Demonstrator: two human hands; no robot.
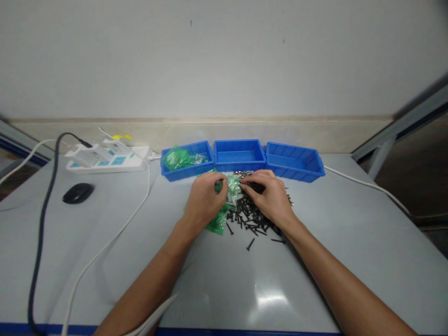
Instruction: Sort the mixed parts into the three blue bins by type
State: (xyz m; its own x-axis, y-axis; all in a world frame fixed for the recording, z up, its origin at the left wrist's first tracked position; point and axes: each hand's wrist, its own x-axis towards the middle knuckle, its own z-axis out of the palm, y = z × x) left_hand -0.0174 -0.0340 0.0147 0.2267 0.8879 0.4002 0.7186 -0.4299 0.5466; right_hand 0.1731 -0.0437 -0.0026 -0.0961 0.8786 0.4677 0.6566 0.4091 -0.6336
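My left hand (207, 196) is closed, with thumb and forefinger pinching the edge of a small clear-and-green plastic bag (233, 187). On the other side of that bag, my right hand (268, 193) pinches its edge between thumb and fingertips. Beneath and beside my left hand lie more green plastic bags (219, 223), partly covered by it. A loose pile of dark screws (250, 217) spreads under and in front of my right hand. One single screw (250, 244) lies apart, nearer to me. What the pinched bag contains is too small to make out.
Three blue bins stand in a row at the back: the left bin (185, 173) holds green bags, beside a middle bin (240, 165) and a right bin (297, 173). Leftward are a white power strip (108, 165), a black mouse (78, 193) and cables (42, 224). A wall rises behind.
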